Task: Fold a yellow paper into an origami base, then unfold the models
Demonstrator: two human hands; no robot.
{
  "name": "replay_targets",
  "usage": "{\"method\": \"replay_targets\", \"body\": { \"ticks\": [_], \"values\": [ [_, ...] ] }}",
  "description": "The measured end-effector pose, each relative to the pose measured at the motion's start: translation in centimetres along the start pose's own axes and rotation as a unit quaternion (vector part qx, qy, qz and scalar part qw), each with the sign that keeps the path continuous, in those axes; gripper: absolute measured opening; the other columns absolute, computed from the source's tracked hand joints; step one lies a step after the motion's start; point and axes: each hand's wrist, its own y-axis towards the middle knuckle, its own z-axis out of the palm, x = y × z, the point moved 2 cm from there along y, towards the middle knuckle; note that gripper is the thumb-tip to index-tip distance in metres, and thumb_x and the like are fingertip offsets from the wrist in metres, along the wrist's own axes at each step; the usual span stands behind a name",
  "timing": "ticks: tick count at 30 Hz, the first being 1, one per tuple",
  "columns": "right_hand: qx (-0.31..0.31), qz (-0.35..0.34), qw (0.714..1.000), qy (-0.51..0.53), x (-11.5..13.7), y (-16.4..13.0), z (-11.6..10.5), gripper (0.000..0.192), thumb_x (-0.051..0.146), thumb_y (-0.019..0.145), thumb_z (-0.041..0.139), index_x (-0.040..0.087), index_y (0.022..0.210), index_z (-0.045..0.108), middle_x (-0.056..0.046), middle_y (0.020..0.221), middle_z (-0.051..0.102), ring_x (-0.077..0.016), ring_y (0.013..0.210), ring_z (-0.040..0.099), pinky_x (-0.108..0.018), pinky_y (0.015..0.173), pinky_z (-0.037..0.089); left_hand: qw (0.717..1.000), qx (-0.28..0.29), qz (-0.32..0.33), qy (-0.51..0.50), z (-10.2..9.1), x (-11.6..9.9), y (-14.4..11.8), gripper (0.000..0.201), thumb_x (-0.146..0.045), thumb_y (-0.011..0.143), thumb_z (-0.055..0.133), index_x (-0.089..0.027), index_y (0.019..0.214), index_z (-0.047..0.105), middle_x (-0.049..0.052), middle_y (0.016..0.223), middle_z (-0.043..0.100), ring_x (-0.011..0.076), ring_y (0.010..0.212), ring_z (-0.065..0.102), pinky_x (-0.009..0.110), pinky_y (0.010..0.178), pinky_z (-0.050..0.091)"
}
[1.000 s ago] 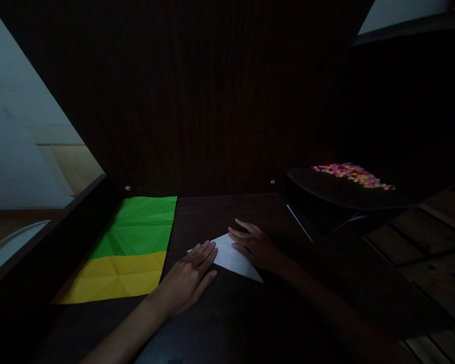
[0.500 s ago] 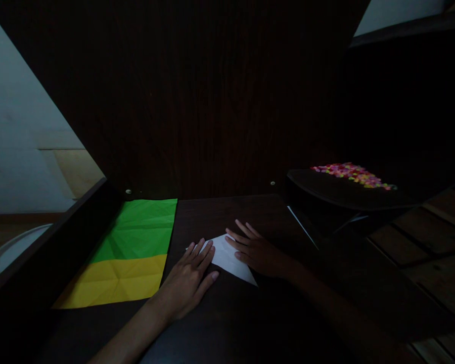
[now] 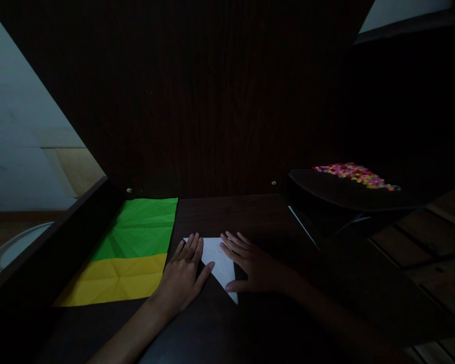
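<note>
A folded white sheet of paper (image 3: 219,257), three-cornered in outline, lies flat on the dark wooden tabletop (image 3: 208,323). One point is directed toward me and a straight edge lies on the far side. My left hand (image 3: 184,270) rests palm down over its left corner, fingers stretched out and the thumb on or close to its slanting edge. On the right side of the paper lies my right hand (image 3: 252,263), open, with fingertips near the upper right corner and thumb near the lower point. Both hands partly hide the paper.
Creased green paper (image 3: 140,227) and yellow paper (image 3: 114,280) lie to the left, beside a raised dark side board (image 3: 49,237). A dark upright panel (image 3: 212,101) rises behind. At right, small colourful pieces (image 3: 358,174) sit on a dark rounded surface (image 3: 326,189).
The white paper has turned, so its lower point moved left and toward me and its far edge now runs level. My right thumb has spread down toward that point; both hands shifted slightly.
</note>
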Motion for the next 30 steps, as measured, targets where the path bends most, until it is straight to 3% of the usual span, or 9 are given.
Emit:
{"method": "replay_targets", "body": {
  "ticks": [11, 16, 22, 26, 30],
  "values": [
    [-0.008, -0.021, 0.999, 0.028, 0.1, -0.5, -0.2, 0.121, 0.076, 0.065, 0.065, 0.009, 0.152, 0.014, -0.019, 0.158, 0.009, -0.0348, 0.146, 0.007, -0.051, 0.119, 0.003, 0.999, 0.029, -0.043, 0.002, -0.1, -0.1, -0.1, 0.08, -0.065, 0.088, 0.042, -0.013, 0.148, 0.032, 0.019, 0.148, 0.042, 0.0357, 0.138, 0.036, 0.056, 0.109, 0.033],
    [-0.005, -0.027, 0.999, 0.045, -0.1, -0.5, -0.6, 0.119, 0.073, 0.065, 0.067, 0.01, 0.152, 0.016, -0.018, 0.158, 0.009, -0.0341, 0.147, 0.007, -0.052, 0.119, 0.004, 0.998, 0.033, -0.047, 0.005, 0.2, -0.1, -0.2, 0.084, -0.068, 0.086, 0.042, -0.013, 0.149, 0.031, 0.018, 0.149, 0.041, 0.0366, 0.138, 0.035, 0.057, 0.11, 0.031],
    [0.012, -0.033, 0.997, 0.074, -0.9, -0.5, -1.3, 0.099, 0.062, 0.074, 0.068, 0.012, 0.149, 0.028, -0.019, 0.156, 0.02, -0.0318, 0.146, 0.014, -0.055, 0.118, 0.01, 0.999, 0.022, -0.038, -0.001, 0.3, 0.0, -0.3, 0.084, -0.066, 0.088, 0.042, -0.013, 0.151, 0.025, 0.017, 0.15, 0.039, 0.0362, 0.139, 0.033, 0.057, 0.11, 0.03],
    [-0.012, -0.047, 0.995, 0.087, -1.3, -0.6, -1.5, 0.07, 0.046, 0.087, 0.061, 0.018, 0.146, 0.036, -0.014, 0.155, 0.026, -0.0278, 0.145, 0.019, -0.055, 0.117, 0.015, 0.999, 0.029, -0.043, -0.004, 0.2, -0.1, -0.3, 0.084, -0.066, 0.088, 0.042, -0.012, 0.15, 0.026, 0.018, 0.151, 0.038, 0.0367, 0.14, 0.032, 0.058, 0.11, 0.029],
    [-0.04, -0.035, 0.995, 0.084, -1.4, -0.4, -1.1, 0.044, 0.038, 0.093, 0.055, 0.022, 0.134, 0.055, -0.01, 0.15, 0.038, -0.0259, 0.143, 0.027, -0.053, 0.116, 0.022, 0.999, 0.026, -0.041, -0.008, 0.2, -0.1, -0.3, 0.085, -0.067, 0.087, 0.041, -0.015, 0.151, 0.024, 0.018, 0.151, 0.037, 0.0367, 0.141, 0.03, 0.058, 0.111, 0.028]
  ]
}}
